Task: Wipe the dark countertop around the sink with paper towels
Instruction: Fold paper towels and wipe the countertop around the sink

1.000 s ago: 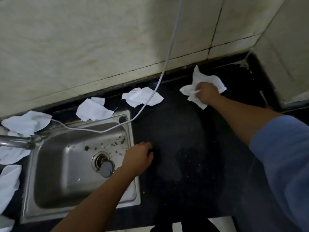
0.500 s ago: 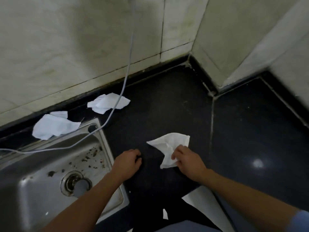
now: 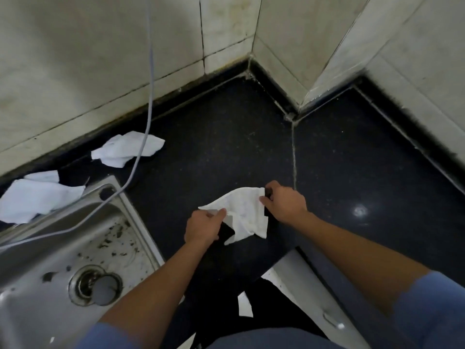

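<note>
White paper towel (image 3: 245, 210) is hanging stretched just over the dark countertop (image 3: 214, 147), right of the steel sink (image 3: 83, 217). Your left hand (image 3: 203, 226) is pinching its left corner, and your right hand (image 3: 284, 204) is gripping its right edge, fingers curled.

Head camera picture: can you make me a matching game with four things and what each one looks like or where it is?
Things:
1 paper towel
2 countertop
3 sink
4 cord

Clues:
A hangs down the wall
B dotted with dirt bits
C pinched by the left hand and right hand
D black

Pairs: 1-C, 2-D, 3-B, 4-A
</note>
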The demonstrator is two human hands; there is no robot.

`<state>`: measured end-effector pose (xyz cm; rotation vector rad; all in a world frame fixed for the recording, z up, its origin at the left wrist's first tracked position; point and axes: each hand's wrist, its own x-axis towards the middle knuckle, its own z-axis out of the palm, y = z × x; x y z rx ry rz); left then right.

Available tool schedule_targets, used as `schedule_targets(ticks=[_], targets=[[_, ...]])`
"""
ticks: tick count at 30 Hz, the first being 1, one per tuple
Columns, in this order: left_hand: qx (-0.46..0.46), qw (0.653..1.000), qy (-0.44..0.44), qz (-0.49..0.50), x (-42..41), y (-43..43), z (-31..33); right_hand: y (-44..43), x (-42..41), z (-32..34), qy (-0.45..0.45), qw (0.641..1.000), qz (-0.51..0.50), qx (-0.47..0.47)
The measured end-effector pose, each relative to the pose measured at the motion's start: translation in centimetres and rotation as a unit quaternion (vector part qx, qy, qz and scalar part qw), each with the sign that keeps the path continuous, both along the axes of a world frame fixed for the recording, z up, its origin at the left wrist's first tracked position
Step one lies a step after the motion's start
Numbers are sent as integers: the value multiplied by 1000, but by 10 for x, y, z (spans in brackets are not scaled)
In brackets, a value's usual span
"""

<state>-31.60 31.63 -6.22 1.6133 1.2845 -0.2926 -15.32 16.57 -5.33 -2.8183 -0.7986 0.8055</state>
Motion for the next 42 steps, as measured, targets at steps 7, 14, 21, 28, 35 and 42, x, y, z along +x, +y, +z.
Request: schedule_targets(ticks=[7,14,21,28,35,42], targets=[[52,998,-18,29,3,13,-4,10,-5,-19,51,996,-58,39],[90,995,-50,13,12,36,-13,-1,58,-6,-2,982,-118,146],[49,993,-67,79,8,4,-2,-2,34,-8,78,965,-166,189],[36,998,-30,29,-22,-37,-1,-33,-26,-14,112,979,-61,157],[122,990,-15,-66,-27,-28,-4,-59,4,-4,85,991,-34,93],[283,901,-67,-323,-51,-47,-16,-79,-21,-6,-68,973,212,56]])
